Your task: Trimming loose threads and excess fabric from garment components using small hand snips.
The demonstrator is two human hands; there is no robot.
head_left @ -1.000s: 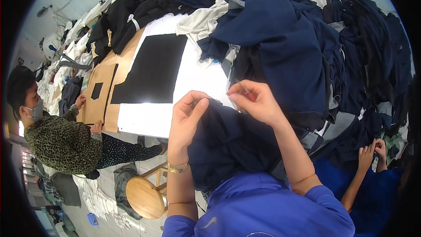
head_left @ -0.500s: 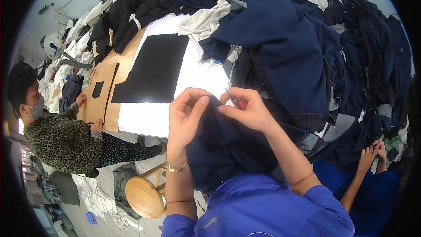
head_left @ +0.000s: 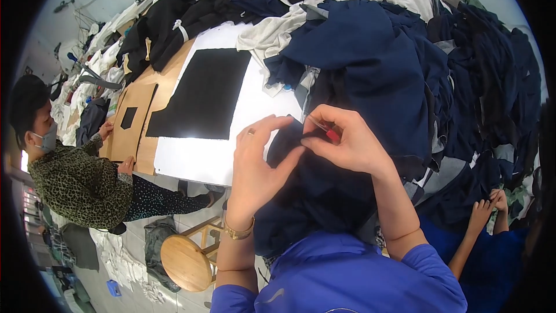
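A dark navy piece of cloth (head_left: 315, 206) hangs from my hands and falls over my lap. My left hand (head_left: 258, 165), a gold-coloured watch at its wrist, grips the top of this cloth between thumb and fingers. Close beside it, my right hand (head_left: 344, 139) is closed with thumb and forefinger pinched at the cloth's edge. Tucked in that same hand is a small red-handled tool (head_left: 332, 135) with a thin metal point; its exact kind is partly hidden by the fingers.
A large navy fabric heap (head_left: 370, 64) covers the table ahead. Black cut cloth (head_left: 202, 93) lies on a white sheet (head_left: 191, 159). A masked co-worker (head_left: 75, 179) at left holds a brown pattern board (head_left: 124, 133). Another person's hands (head_left: 489, 208) are at right. A wooden stool (head_left: 186, 262) stands below left.
My left hand has opened wider and turned around the cloth's top. My right hand has moved slightly right and closed in on the edge, tool still in it.
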